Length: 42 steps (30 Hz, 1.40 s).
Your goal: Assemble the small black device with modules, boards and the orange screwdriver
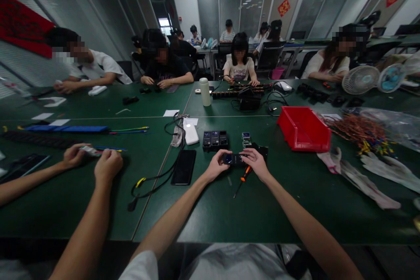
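Note:
A small black device [234,159] is held level between my two hands, just above the green table. My left hand [217,166] grips its left end, fingers closed round it. At the other end, the fingers of my right hand [255,162] press on it from above and the side. Below my right hand lies an orange and black screwdriver [245,174], its tip toward me. Beyond my hands stand a group of black modules [215,140] and a small green circuit part [246,139]. Another dark piece is partly hidden behind my right hand.
A black phone [183,167], a white power bank [190,131] and black cables lie left. Right are a red bin [303,129], gloves [357,179] and copper wires [364,129]. A bottle [204,92] stands ahead. A neighbour's hands [106,164] work at the left.

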Each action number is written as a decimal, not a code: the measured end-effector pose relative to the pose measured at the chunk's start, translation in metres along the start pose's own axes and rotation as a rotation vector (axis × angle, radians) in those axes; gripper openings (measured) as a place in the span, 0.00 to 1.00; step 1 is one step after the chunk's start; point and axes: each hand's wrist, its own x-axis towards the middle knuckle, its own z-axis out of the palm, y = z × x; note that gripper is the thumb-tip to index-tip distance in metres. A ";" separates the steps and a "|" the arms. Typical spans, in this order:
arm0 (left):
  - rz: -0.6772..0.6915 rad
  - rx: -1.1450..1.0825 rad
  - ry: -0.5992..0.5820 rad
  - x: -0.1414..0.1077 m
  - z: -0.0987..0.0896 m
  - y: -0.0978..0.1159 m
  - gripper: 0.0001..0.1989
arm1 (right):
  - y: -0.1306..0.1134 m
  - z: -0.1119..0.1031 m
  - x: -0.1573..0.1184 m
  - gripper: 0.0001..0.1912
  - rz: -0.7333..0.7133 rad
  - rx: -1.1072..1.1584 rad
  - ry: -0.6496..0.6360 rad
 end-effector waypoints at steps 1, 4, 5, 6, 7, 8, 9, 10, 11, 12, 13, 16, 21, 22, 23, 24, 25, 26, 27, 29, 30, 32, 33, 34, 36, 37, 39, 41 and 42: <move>0.001 0.014 -0.004 0.000 0.001 0.000 0.23 | 0.000 0.000 0.000 0.21 0.002 0.008 0.007; -0.015 0.034 -0.005 0.000 0.002 0.002 0.24 | 0.002 0.000 0.000 0.21 -0.004 0.025 0.032; -0.029 0.032 -0.006 0.000 0.002 0.002 0.24 | 0.002 0.000 0.000 0.20 -0.010 0.031 0.041; -0.043 0.027 -0.008 0.001 0.002 0.002 0.25 | 0.002 0.000 0.000 0.19 -0.015 0.035 0.049; -0.057 0.024 -0.010 0.001 0.002 0.003 0.26 | 0.002 0.000 0.000 0.19 -0.019 0.038 0.054; -0.069 0.026 -0.011 0.001 0.002 0.003 0.27 | 0.002 0.000 0.000 0.19 -0.022 0.040 0.057; -0.079 0.038 -0.010 0.001 0.002 0.003 0.27 | 0.001 0.001 0.000 0.19 -0.024 0.040 0.056; -0.086 0.058 -0.004 0.001 0.002 0.003 0.28 | 0.001 0.002 -0.001 0.19 -0.024 0.039 0.053; -0.091 0.085 0.009 0.001 0.002 0.003 0.28 | 0.000 0.003 -0.001 0.20 -0.025 0.037 0.049; -0.094 0.118 0.024 0.001 0.002 0.002 0.27 | -0.001 0.003 -0.002 0.20 -0.027 0.035 0.044; -0.094 0.154 0.040 0.001 0.003 0.002 0.27 | -0.001 0.004 -0.002 0.20 -0.029 0.033 0.042; -0.068 0.251 0.076 0.001 0.005 0.001 0.24 | -0.002 0.005 -0.002 0.20 -0.032 0.026 0.034; -0.039 0.313 0.063 0.001 0.006 0.003 0.22 | -0.001 0.005 -0.002 0.19 -0.039 0.016 0.028; -0.043 0.313 0.055 0.001 0.006 0.003 0.22 | -0.001 0.005 -0.002 0.19 -0.042 0.012 0.031; -0.048 0.312 0.047 0.001 0.006 0.003 0.23 | 0.000 0.005 -0.001 0.20 -0.043 0.008 0.033; -0.052 0.312 0.041 0.001 0.006 0.003 0.23 | 0.000 0.005 -0.001 0.20 -0.045 0.005 0.036; -0.054 0.313 0.037 0.001 0.005 0.003 0.23 | 0.001 0.005 -0.001 0.20 -0.045 0.003 0.037; -0.054 0.316 0.036 0.001 0.005 0.002 0.23 | 0.001 0.005 -0.001 0.20 -0.045 0.001 0.037; -0.053 0.321 0.037 0.001 0.005 0.002 0.23 | 0.001 0.005 -0.001 0.20 -0.044 0.000 0.034; -0.051 0.335 0.046 0.001 0.005 0.001 0.23 | 0.001 0.004 -0.001 0.20 -0.043 0.000 0.031; -0.050 0.343 0.053 0.001 0.006 0.000 0.23 | 0.001 0.004 -0.001 0.20 -0.043 0.001 0.029; -0.048 0.358 0.062 0.001 0.006 0.000 0.22 | 0.001 0.004 -0.001 0.20 -0.044 0.003 0.028; -0.047 0.366 0.066 0.001 0.007 0.000 0.22 | 0.000 0.004 -0.001 0.19 -0.044 0.005 0.027; -0.046 0.371 0.069 0.001 0.007 0.000 0.22 | 0.000 0.004 -0.001 0.19 -0.045 0.008 0.026; -0.053 0.370 0.071 0.000 0.008 -0.001 0.23 | -0.001 0.004 -0.001 0.19 -0.046 0.011 0.022; -0.061 0.362 0.072 0.000 0.008 -0.001 0.23 | -0.001 0.004 -0.001 0.19 -0.046 0.011 0.022; -0.078 0.338 0.076 -0.001 0.008 -0.003 0.23 | -0.001 0.004 -0.002 0.20 -0.043 0.010 0.021; -0.090 0.314 0.074 -0.002 0.009 -0.004 0.22 | -0.001 0.003 -0.002 0.20 -0.040 0.013 0.023; -0.095 0.304 0.068 -0.003 0.009 -0.004 0.23 | -0.001 0.003 -0.002 0.20 -0.040 0.017 0.026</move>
